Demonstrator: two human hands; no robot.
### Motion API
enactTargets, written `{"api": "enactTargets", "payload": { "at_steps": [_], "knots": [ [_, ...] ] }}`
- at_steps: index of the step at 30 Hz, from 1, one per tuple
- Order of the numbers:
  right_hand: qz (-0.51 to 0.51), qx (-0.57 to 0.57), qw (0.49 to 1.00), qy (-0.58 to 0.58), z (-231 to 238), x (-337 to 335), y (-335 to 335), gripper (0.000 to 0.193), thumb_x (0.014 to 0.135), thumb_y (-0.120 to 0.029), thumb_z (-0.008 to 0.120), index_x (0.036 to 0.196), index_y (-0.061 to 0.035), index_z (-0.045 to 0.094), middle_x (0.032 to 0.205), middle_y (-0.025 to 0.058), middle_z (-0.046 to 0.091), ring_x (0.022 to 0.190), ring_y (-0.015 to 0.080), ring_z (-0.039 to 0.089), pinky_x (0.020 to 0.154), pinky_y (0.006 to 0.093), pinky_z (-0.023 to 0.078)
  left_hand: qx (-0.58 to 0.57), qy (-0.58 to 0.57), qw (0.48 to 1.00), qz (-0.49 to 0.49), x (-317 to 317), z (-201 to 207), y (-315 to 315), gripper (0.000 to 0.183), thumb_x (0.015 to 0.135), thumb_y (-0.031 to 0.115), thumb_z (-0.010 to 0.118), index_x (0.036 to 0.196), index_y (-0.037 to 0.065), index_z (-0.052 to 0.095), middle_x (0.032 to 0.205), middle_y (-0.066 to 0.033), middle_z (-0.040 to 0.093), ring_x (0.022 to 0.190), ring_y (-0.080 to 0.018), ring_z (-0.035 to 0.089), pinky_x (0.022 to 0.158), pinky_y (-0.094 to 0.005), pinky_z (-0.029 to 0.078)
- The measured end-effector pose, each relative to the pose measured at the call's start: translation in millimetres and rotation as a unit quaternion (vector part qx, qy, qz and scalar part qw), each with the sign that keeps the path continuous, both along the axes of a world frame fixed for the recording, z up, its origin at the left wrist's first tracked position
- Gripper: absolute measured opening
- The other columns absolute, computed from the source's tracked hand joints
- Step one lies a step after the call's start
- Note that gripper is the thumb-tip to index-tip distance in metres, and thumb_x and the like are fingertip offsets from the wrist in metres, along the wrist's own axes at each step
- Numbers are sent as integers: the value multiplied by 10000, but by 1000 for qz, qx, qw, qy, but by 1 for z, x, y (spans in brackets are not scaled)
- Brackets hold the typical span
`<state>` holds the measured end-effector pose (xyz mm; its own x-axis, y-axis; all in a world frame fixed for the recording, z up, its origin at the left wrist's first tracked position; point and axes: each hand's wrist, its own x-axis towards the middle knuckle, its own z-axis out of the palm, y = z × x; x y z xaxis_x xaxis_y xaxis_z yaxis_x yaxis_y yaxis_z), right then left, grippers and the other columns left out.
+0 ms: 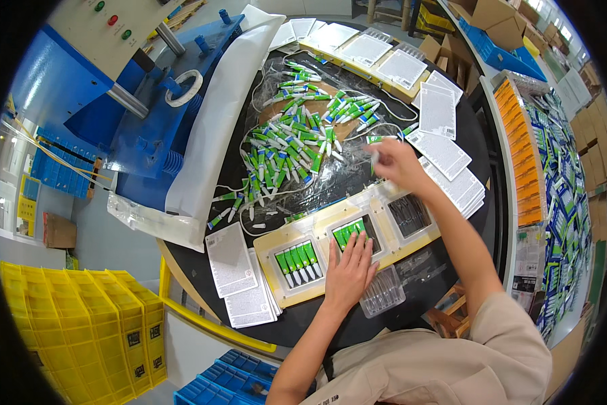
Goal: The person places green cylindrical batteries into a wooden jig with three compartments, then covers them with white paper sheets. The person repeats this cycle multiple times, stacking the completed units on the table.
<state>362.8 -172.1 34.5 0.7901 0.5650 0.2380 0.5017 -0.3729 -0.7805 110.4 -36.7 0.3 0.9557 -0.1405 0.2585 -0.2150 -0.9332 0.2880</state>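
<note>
A cream-yellow tray (263,248) with three square openings lies across the near side of the black round table. In its left opening sits a row of several green tubes (297,262) with white caps. My left hand (349,271) lies over the middle opening, fingers stretched out, touching green tubes (347,231) there. The right opening holds a clear plastic blister (409,214) without tubes. My right hand (397,164) is above the tray's far right edge, fingers pinched on a small tube (374,160), slightly blurred. Beyond is a loose heap of green and white tubes (280,152).
Printed white cards (230,260) lie left of the tray, and more cards (445,154) at right. A second cream-yellow tray (330,48) bears cards at the back. Clear blisters (384,293) lie by my left wrist. A blue press (141,155) stands at left.
</note>
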Motion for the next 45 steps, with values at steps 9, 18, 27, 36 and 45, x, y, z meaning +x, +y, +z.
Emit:
{"api": "enactTargets", "payload": {
  "at_steps": [9,18,27,36,45],
  "knots": [
    [-66,-27,975,-210,-35,-174,-24,263,808,-7,746,1066,21,705,1005,126,675,838,307,676,717,375,552,6,46,999,-17,-6,-8,7,610,948,406,653,1449,78,538,1552,-92,469,1462,-265,397,1216,-586,215],
    [-65,-106,968,-218,-12,-157,-16,319,822,-135,745,1128,-49,715,1095,90,666,965,262,617,821,410,474,-46,45,997,-39,4,13,16,552,931,349,684,1382,47,586,1478,-131,531,1387,-286,477,1180,-583,277],
    [-31,-264,962,-66,-33,58,-12,235,812,-220,794,895,-21,700,940,151,644,938,355,648,818,460,524,-37,-34,990,131,219,5,91,287,906,251,738,986,1,624,981,-165,631,934,-360,654,745,-441,557],
    [-133,11,991,-24,3,-72,-78,187,829,-23,745,1016,-13,727,966,136,728,799,231,708,688,347,559,-138,-37,984,104,230,7,94,229,906,195,739,1009,-7,710,984,-174,692,868,-373,662,762,-441,521],
    [-116,-43,962,-244,-33,-128,-72,130,818,-93,763,920,-28,714,960,108,679,780,300,634,681,410,521,-336,-39,926,166,100,30,22,187,979,88,649,1120,-6,728,917,-83,643,747,-133,630,652,-263,503]
  ]
}}
